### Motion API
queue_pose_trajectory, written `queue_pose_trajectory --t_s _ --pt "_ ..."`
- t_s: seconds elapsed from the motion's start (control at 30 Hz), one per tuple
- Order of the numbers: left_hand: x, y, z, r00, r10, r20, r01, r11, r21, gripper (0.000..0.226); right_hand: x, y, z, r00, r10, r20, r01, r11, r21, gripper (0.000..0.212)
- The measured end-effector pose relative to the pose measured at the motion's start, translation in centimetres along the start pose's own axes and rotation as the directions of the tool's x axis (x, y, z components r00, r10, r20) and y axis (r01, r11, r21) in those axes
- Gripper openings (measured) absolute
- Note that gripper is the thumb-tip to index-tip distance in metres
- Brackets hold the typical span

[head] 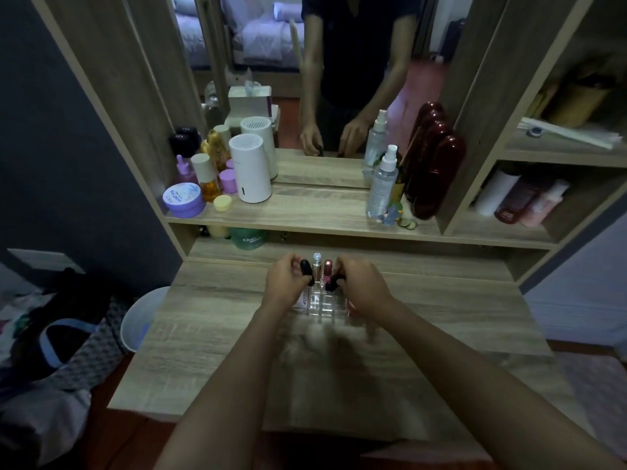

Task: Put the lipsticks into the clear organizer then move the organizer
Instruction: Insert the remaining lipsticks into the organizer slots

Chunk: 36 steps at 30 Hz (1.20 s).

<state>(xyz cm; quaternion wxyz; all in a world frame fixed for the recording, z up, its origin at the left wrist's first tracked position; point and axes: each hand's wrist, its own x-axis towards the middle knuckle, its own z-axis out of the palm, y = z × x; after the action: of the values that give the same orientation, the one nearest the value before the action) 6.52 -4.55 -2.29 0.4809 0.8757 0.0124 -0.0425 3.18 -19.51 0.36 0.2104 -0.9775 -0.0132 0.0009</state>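
A clear organizer [321, 305] with square compartments stands on the wooden desk [217, 334], near its back. Two lipsticks stand upright in its rear slots: a silver-capped one [317, 266] and a pink one [327, 270]. My left hand [286, 283] holds a black lipstick [306, 270] over the organizer's left side. My right hand [361, 283] grips another dark lipstick [334, 281], tilted over the right side. Something white and pink with lettering lies at the organizer's left foot, partly hidden by my left hand.
A shelf above the desk carries a white cylinder [251, 171], purple jars [183, 200], spray bottles [381, 184] and a dark red case [436, 171] before a mirror. A green jar [249, 238] sits under the shelf. A white bin [140, 317] stands left of the desk.
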Motion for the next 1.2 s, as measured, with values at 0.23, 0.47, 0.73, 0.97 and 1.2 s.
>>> queue_pose_trajectory --t_s 0.23,0.47,0.73,0.97,1.2 --pt "0.7 -0.7 0.9 0.999 0.005 0.047 -0.007 0.999 0.038 0.025 1.8 -0.7 1.5 0.991 -0.121 0.051 0.126 0.986 -0.110 0.024" --pt "1.3 -1.2 1.4 1.000 0.016 0.024 -0.018 0.997 0.073 0.020 2.7 -0.4 2.9 0.984 -0.115 0.133 0.141 0.969 -0.204 0.032" --pt "1.2 -1.5 2.5 0.996 0.026 0.087 -0.037 0.991 0.131 0.023 2.6 0.1 3.6 0.984 -0.085 0.158 0.115 0.974 -0.196 0.029" --pt "0.8 -2.2 3.4 0.999 0.021 0.041 -0.031 0.966 0.256 0.021 2.3 0.7 4.3 0.987 -0.069 0.145 0.089 0.986 -0.140 0.025" --pt "0.8 -3.0 3.5 0.999 0.031 0.019 -0.036 0.959 0.281 0.013 2.4 1.0 4.0 0.990 -0.045 0.135 0.060 0.992 -0.111 0.027"
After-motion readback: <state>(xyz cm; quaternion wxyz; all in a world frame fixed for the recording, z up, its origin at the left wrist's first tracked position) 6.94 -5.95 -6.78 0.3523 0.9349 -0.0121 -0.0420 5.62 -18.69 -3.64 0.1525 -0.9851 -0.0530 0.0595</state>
